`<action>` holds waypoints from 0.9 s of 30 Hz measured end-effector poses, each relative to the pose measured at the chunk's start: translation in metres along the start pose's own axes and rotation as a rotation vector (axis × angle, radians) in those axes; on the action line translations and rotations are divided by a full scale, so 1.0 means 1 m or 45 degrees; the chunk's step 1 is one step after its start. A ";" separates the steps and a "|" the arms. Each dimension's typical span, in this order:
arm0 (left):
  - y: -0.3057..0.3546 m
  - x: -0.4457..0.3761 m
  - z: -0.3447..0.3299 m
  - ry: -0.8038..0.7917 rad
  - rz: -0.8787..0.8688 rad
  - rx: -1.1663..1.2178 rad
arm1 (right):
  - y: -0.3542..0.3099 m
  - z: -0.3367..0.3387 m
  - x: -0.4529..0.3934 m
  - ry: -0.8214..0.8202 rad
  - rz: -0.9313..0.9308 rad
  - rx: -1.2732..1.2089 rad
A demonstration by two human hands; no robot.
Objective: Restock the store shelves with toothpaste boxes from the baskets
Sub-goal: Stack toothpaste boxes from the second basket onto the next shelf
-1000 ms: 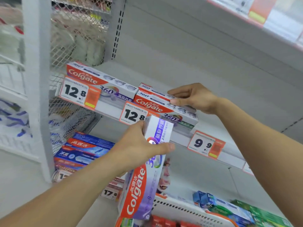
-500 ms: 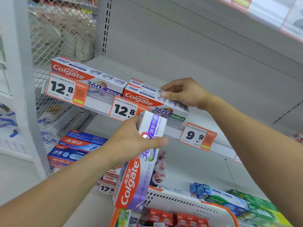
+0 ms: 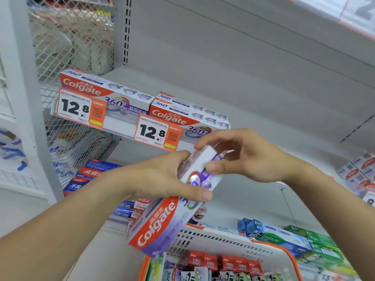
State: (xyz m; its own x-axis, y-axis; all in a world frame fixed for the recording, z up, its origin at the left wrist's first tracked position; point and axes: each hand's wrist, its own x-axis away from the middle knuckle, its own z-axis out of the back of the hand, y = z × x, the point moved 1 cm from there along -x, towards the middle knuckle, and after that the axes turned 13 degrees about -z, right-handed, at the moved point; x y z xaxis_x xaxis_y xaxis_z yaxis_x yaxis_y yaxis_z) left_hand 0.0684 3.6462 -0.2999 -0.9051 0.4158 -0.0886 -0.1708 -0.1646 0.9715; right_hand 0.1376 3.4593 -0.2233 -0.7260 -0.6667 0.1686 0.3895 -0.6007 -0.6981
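With the left hand (image 3: 162, 179) gripping the toothpaste box (image 3: 162, 220) mid-length and the right hand's (image 3: 249, 157) fingers (image 3: 218, 166) pinching its top end, level it before sliding it onto the shelf (image 3: 263, 126) above the fingers.

Purple Colgate box (image 3: 162, 222) tilted, held over basket (image 3: 227, 238) w/ more boxes inside. Shelf (image 3: 253, 110): two, maybe three, Colgate 360 boxes (image 3: 188, 114) lying flat at front edge.

Both hands hold one purple toothpaste box (image 3: 162, 222) tilted in front of the shelf (image 3: 263, 110). The left hand (image 3: 160, 177) grips its middle; the right hand (image 3: 241, 157) pinches its upper end. Three more boxes (image 3: 188, 115) lie along the shelf's front edge behind two price tags (image 3: 156, 132). Below, a white basket (image 3: 223, 240) with orange handles holds small boxes.
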 end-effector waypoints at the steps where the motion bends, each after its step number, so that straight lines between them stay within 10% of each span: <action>1: 0.001 0.004 0.006 -0.041 0.029 -0.032 | 0.001 0.008 0.004 0.063 0.021 -0.055; 5: 0.009 0.016 0.027 -0.076 0.085 -0.159 | 0.015 0.049 0.018 0.311 0.036 -0.269; 12: 0.023 0.021 0.054 0.595 -0.233 -0.070 | 0.029 0.060 0.030 0.075 -0.142 -0.113; 16: 0.024 0.012 0.064 1.094 -0.440 0.041 | -0.001 0.056 0.013 0.340 -0.016 -0.079; 19: 0.011 0.011 0.077 1.376 -0.403 -0.408 | -0.026 0.060 -0.015 0.573 0.023 -0.069; 27: -0.023 0.003 0.092 1.098 -0.227 -1.404 | -0.080 0.040 -0.158 0.668 -0.046 0.032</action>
State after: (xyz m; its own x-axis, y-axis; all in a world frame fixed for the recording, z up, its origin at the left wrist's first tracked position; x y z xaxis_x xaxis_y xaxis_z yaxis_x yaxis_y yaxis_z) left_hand 0.1056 3.7336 -0.3023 -0.7213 -0.0992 -0.6854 -0.1557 -0.9411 0.3001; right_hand 0.2438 3.5948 -0.1662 -0.9230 -0.3385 -0.1833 0.3676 -0.6338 -0.6806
